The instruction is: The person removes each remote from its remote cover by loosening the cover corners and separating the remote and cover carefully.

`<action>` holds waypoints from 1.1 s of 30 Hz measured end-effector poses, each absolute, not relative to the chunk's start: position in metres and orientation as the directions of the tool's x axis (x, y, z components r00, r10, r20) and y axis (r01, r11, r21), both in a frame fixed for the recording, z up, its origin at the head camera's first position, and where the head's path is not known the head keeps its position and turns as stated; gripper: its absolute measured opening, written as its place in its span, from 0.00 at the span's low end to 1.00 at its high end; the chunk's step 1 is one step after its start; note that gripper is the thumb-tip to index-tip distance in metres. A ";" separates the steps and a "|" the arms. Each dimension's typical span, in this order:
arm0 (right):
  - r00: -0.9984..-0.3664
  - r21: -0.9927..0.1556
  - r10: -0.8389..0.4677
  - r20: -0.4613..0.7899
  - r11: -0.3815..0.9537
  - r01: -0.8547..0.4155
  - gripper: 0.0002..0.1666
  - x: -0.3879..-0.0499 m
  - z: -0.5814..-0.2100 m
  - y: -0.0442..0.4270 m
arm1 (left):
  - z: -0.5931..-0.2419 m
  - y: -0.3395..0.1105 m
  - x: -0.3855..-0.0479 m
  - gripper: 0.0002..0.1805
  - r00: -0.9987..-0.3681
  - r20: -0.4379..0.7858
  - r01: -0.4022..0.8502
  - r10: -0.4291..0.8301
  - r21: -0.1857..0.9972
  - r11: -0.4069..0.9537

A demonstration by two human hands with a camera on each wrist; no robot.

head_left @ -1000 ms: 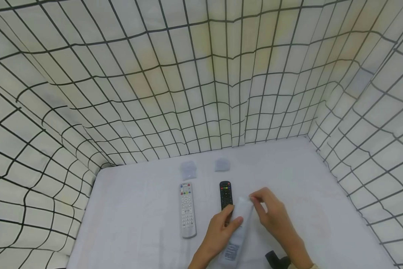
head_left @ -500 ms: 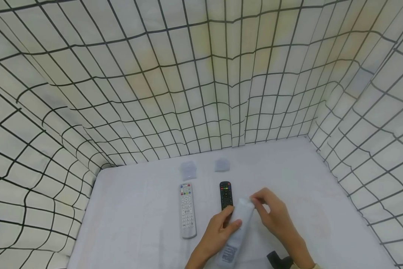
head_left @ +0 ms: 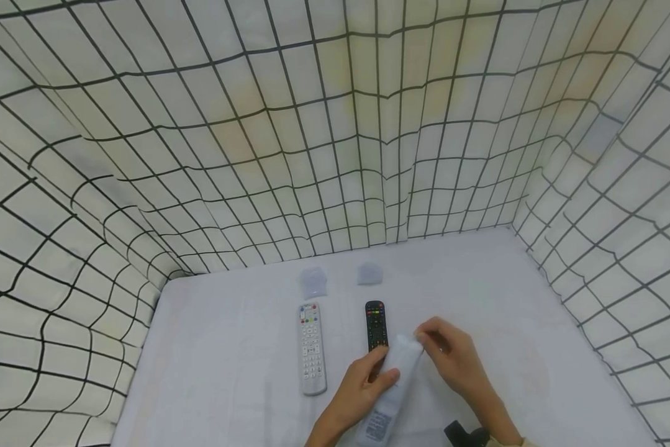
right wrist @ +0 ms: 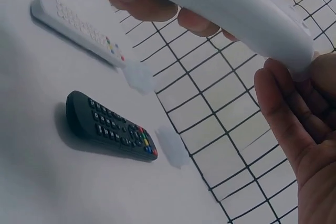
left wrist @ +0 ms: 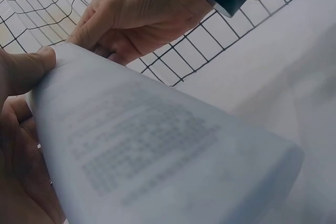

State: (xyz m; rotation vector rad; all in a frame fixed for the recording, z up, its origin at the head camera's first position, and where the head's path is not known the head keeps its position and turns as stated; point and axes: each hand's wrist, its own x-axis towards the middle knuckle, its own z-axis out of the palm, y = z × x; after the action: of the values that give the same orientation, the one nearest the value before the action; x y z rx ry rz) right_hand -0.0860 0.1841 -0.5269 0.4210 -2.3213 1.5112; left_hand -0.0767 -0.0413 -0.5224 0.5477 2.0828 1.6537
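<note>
A long white wrapped item [head_left: 393, 388] with printed text near its lower end is held above the table, tilted. My left hand [head_left: 354, 394] grips its left side, thumb on top. My right hand [head_left: 454, 357] pinches the far right corner of the wrapping; in the right wrist view the fingers of the right hand [right wrist: 302, 103] close on its tip. Printed lines on the wrapped item [left wrist: 152, 135] are blurred in the left wrist view. The black remote [head_left: 376, 323] lies just beyond my left hand, its lower part covered in the head view.
A white remote [head_left: 312, 351] lies on the left of the white table [head_left: 217, 347]. Two small clear packets, one at the left [head_left: 313, 282] and one at the right [head_left: 370, 274], lie behind the remotes. Black-grid white walls [head_left: 335, 186] surround the table's back and sides.
The wrapped item and my left hand have shifted slightly toward the table's near edge. My right hand has come down a little with the corner still pinched.
</note>
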 end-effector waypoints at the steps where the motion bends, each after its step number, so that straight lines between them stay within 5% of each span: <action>1: -0.911 -0.835 -0.057 0.408 0.381 -0.397 0.11 -0.086 -0.527 0.184 | -0.523 -0.042 -0.076 0.21 -0.830 -0.082 0.037 0.552 0.979 0.202; 14: -0.972 -0.951 -0.085 0.217 0.208 -0.230 0.06 -0.080 -0.525 0.188 | -0.527 -0.046 -0.080 0.21 -0.763 -0.085 -0.019 0.640 0.994 0.109; 25: -0.924 -0.936 -0.300 0.238 -0.326 -0.135 0.19 -0.077 -0.540 0.187 | -0.529 -0.048 -0.080 0.26 -0.690 -0.017 0.007 0.724 1.000 0.030; 33: -0.908 -0.885 -0.373 0.189 -0.466 0.008 0.24 -0.076 -0.548 0.182 | -0.532 -0.046 -0.079 0.27 -0.675 -0.004 -0.012 0.738 1.000 -0.005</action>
State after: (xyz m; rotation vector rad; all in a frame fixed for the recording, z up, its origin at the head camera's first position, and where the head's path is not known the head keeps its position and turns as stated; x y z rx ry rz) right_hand -0.0759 0.1823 -0.5476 0.6149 -1.7094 2.8380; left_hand -0.0786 -0.0459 -0.5321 0.7532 1.7191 1.7365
